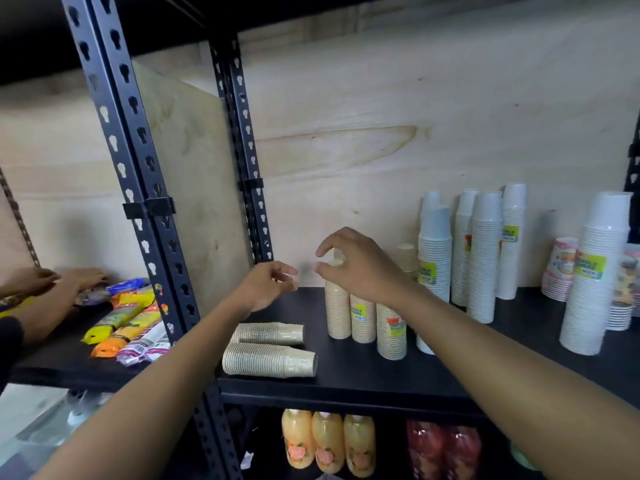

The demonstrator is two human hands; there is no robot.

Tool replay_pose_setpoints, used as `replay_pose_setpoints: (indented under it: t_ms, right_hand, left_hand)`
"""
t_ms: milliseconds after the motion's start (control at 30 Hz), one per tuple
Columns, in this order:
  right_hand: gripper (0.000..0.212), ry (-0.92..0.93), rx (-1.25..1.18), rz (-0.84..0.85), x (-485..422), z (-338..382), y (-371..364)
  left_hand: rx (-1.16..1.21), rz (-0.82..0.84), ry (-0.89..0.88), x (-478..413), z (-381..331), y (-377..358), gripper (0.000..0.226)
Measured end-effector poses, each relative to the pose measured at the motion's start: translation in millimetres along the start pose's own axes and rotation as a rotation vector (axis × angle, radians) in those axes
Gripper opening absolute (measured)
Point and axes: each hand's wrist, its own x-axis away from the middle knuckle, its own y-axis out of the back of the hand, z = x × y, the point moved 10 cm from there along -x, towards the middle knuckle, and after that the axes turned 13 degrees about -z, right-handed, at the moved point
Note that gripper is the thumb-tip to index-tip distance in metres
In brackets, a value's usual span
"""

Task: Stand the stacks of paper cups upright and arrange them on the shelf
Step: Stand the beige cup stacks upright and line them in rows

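Two beige paper cup stacks lie on their sides at the front left of the black shelf (360, 375): a rear lying stack (266, 333) and a front lying stack (268, 360). Three beige stacks stand upright to their right: the left stack (337, 313), the middle stack (363, 318) and the right stack (391, 332). My right hand (356, 265) hovers over the top of the left upright stack, fingers curved and spread, with no clear grip. My left hand (268, 285) floats beside it, loosely curled and holding nothing.
Tall white cup stacks (485, 258) stand at the back right, one big stack (595, 271) nearer the front. Printed cups (559, 268) sit between them. A black slotted post (152, 216) divides the bays. Another person's hands (52, 282) handle packets (128, 320) on the left. Juice bottles (327, 445) stand below.
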Motion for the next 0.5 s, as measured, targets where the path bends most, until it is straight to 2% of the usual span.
replay_pose_setpoints:
  t_ms: [67, 133, 367, 500]
  right_hand:
    - [0.021, 0.012, -0.062, 0.007, 18, 6, -11]
    - [0.027, -0.020, -0.099, 0.099, 40, 4, -33]
    - [0.064, -0.140, -0.162, 0.372, 104, -15, -102]
    - [0.080, -0.180, -0.204, 0.424, 123, -22, -129]
  left_hand:
    - [-0.106, 0.038, -0.021, 11, 10, 3, 0.018]
    - [-0.226, 0.077, -0.032, 23, 21, 6, 0.019]
    - [-0.493, 0.140, -0.049, 40, 49, 13, 0.032]
    - [-0.553, 0.170, -0.060, 37, 50, 12, 0.040]
